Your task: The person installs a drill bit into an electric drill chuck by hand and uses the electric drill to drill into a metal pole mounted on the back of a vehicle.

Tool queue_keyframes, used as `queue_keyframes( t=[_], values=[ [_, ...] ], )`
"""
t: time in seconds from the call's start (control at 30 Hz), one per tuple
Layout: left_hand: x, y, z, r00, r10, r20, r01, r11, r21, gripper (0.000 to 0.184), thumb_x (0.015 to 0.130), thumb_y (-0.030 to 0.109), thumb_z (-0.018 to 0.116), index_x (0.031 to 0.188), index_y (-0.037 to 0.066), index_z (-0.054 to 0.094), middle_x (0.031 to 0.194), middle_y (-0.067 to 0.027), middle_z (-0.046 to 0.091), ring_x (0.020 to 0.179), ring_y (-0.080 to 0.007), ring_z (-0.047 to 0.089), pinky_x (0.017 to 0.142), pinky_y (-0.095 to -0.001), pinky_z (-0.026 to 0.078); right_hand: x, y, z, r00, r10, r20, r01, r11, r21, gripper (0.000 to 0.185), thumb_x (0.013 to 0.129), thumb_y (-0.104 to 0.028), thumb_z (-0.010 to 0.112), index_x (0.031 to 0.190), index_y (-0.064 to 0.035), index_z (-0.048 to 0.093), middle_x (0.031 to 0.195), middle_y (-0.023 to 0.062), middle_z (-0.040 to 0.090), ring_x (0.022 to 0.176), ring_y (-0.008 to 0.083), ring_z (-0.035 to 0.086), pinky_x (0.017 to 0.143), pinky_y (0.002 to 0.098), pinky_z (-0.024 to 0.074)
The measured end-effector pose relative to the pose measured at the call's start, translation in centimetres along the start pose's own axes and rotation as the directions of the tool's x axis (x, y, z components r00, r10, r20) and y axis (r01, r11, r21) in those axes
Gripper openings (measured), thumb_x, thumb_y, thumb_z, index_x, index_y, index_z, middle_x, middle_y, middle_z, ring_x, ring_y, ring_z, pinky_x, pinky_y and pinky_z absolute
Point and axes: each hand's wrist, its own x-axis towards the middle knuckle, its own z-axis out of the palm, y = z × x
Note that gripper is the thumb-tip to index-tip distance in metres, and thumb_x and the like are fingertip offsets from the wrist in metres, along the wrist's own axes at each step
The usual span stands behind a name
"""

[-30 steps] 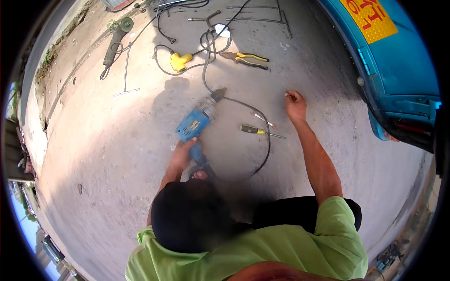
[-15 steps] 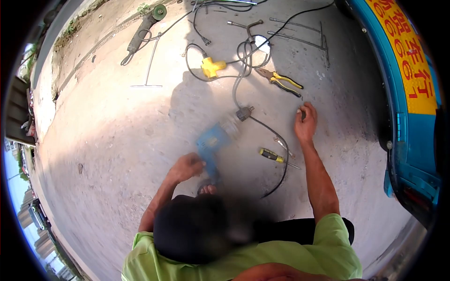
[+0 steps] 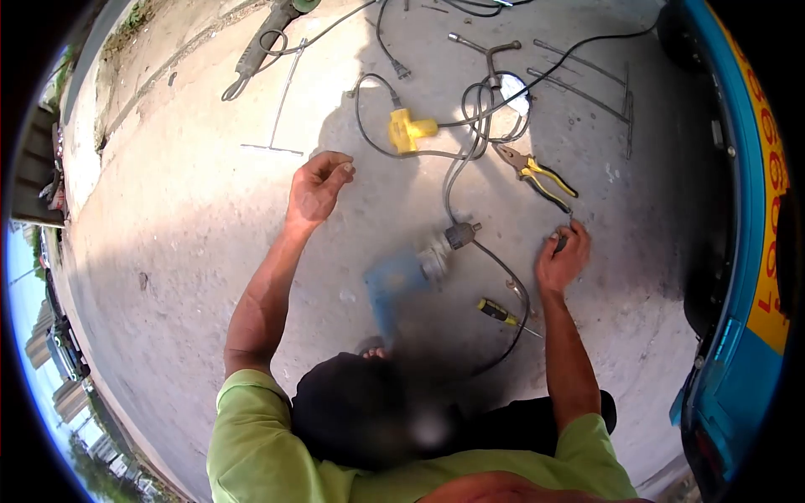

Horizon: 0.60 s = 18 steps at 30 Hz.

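My left hand [image 3: 321, 191] is raised over the concrete, fingers curled and thumb pressed to them; whether something small is in them I cannot tell. Below it lies a blue electric drill [image 3: 396, 281], blurred, with its chuck [image 3: 460, 235] pointing up and right. My right hand [image 3: 563, 258] is closed beside a small dark thing at its fingers that I cannot make out. Just above that hand lie combination pliers [image 3: 532, 171] with yellow and black handles. A yellow and black screwdriver [image 3: 498, 313] lies left of my right forearm, next to the drill's cord.
A yellow power socket [image 3: 407, 131] sits among looped black cables. An angle grinder [image 3: 267, 46] and a T-handle wrench [image 3: 287, 101] lie upper left. A Y-shaped socket wrench [image 3: 490, 57], a white piece [image 3: 514, 94] and more T-bars [image 3: 587, 99] lie upper right. A blue vehicle [image 3: 713, 394] borders the right.
My left hand has moved up and away from the drill's handle to above it. My right hand stays near the pliers. The view has shifted, so the floor items appear lower and further right.
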Motion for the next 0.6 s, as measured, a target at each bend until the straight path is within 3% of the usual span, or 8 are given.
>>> queue_keyframes(
  t=[0.13, 0.2, 0.23, 0.33, 0.43, 0.53, 0.6],
  values=[
    [8.1, 0.2, -0.1, 0.983, 0.125, -0.134, -0.135, 0.989, -0.065, 0.019, 0.101, 0.014, 0.063, 0.111, -0.002, 0.068, 0.095, -0.0063, 0.071, 0.086, -0.014, 0.066, 0.08, -0.0277, 0.051, 0.8, -0.2, -0.2, 1.0, -0.024, 0.018, 0.025, 0.999, -0.037, 0.018, 0.091, -0.019, 0.058, 0.104, -0.0065, 0.06, 0.131, 0.0142, 0.057, 0.121, 0.0387, 0.051, 0.103, 0.0531, 0.0371],
    [12.7, 0.1, -0.3, 0.967, 0.184, -0.176, -0.187, 0.982, -0.003, 0.019, 0.1, 0.013, 0.062, 0.111, -0.001, 0.069, 0.096, -0.0054, 0.072, 0.086, -0.0121, 0.065, 0.079, -0.0258, 0.049, 0.6, -0.4, -0.1, 1.0, 0.001, 0.028, 0.001, 0.997, -0.072, 0.019, 0.092, -0.021, 0.057, 0.104, -0.0059, 0.06, 0.131, 0.0143, 0.056, 0.121, 0.0386, 0.05, 0.103, 0.0533, 0.0362],
    [15.3, -0.3, -0.3, 0.969, 0.151, -0.195, -0.158, 0.987, -0.024, 0.02, 0.1, 0.012, 0.063, 0.113, -0.001, 0.07, 0.097, -0.0057, 0.072, 0.088, -0.0112, 0.064, 0.08, -0.0247, 0.048, 0.5, -0.3, -0.1, 1.0, 0.0, 0.029, 0.002, 0.997, -0.076, 0.02, 0.092, -0.022, 0.057, 0.104, -0.0059, 0.06, 0.131, 0.0142, 0.056, 0.122, 0.0386, 0.05, 0.103, 0.0532, 0.0357],
    [21.5, 0.7, 0.5, 0.948, 0.203, -0.247, -0.105, 0.928, 0.358, 0.035, 0.097, 0.028, 0.066, 0.117, 0.0, 0.07, 0.098, -0.0131, 0.073, 0.092, -0.0217, 0.067, 0.086, -0.0326, 0.051, 0.8, -0.4, 0.0, 1.0, 0.001, 0.024, 0.001, 0.996, -0.091, 0.021, 0.091, -0.023, 0.057, 0.103, -0.0057, 0.059, 0.131, 0.0142, 0.056, 0.123, 0.0386, 0.05, 0.103, 0.0531, 0.0354],
    [27.4, 0.1, 1.5, 0.942, 0.243, -0.231, -0.065, 0.808, 0.585, 0.046, 0.095, 0.04, 0.064, 0.119, 0.001, 0.069, 0.099, -0.0183, 0.073, 0.096, -0.0318, 0.069, 0.089, -0.0388, 0.052, 1.0, -0.6, -0.3, 0.999, 0.016, 0.03, -0.013, 0.995, -0.097, 0.021, 0.09, -0.023, 0.057, 0.103, -0.0058, 0.059, 0.13, 0.0146, 0.056, 0.121, 0.0389, 0.051, 0.101, 0.0532, 0.0372],
    [30.3, 1.6, 3.0, 0.984, 0.024, -0.178, 0.122, 0.635, 0.763, 0.057, 0.091, 0.048, 0.062, 0.131, 0.008, 0.065, 0.131, -0.0205, 0.063, 0.127, -0.0397, 0.054, 0.108, -0.0456, 0.043, 1.1, -0.4, -0.4, 0.999, 0.015, 0.049, -0.012, 0.997, -0.071, 0.022, 0.09, -0.023, 0.057, 0.103, -0.0061, 0.059, 0.129, 0.015, 0.056, 0.121, 0.0392, 0.051, 0.1, 0.0537, 0.0389],
    [29.7, 2.9, 4.9, 0.975, 0.019, -0.222, 0.174, 0.555, 0.813, 0.061, 0.093, 0.054, 0.06, 0.14, 0.014, 0.06, 0.135, -0.0222, 0.058, 0.129, -0.0403, 0.05, 0.107, -0.0489, 0.042, 1.2, -0.5, -0.4, 0.998, 0.022, 0.051, -0.018, 0.997, -0.075, 0.022, 0.09, -0.024, 0.057, 0.103, -0.0062, 0.059, 0.128, 0.0151, 0.057, 0.121, 0.0395, 0.051, 0.1, 0.0541, 0.0395]
  ],
)
